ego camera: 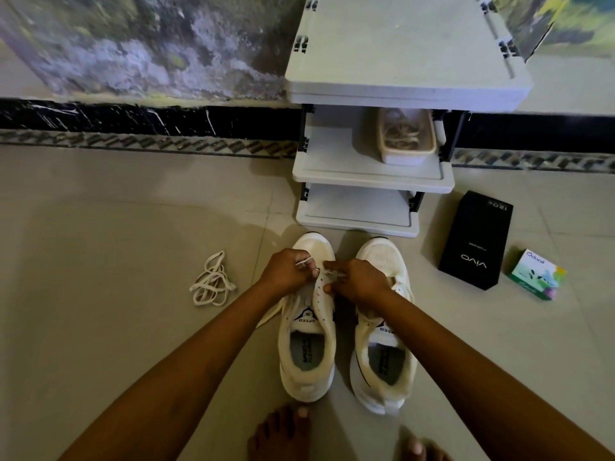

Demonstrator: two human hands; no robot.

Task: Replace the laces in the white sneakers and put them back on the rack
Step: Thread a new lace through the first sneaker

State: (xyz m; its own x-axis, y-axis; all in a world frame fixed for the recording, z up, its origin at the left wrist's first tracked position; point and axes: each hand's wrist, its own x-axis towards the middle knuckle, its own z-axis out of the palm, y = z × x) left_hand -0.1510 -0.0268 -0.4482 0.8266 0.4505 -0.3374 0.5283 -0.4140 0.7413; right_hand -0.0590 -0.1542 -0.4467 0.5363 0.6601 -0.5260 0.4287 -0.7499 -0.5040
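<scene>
Your left hand (289, 271) pinches one end of a white lace (303, 261), your right hand (360, 281) the other, over the left white sneaker (307, 377); a loose lace (213, 281) lies apart.

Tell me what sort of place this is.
Probably a home, at a room's edge: tiled floor, a small grey shoe rack against the wall, and white sneakers on the floor, left hand and right hand pinching a lace.

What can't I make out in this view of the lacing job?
Head view:
- Front eyelets of the worked sneaker: covered by left hand and right hand, both pinching the lace.
- Second sneaker eyelets: behind the right hand.
- Basket contents on the rack: shadowed, blurred.
</scene>
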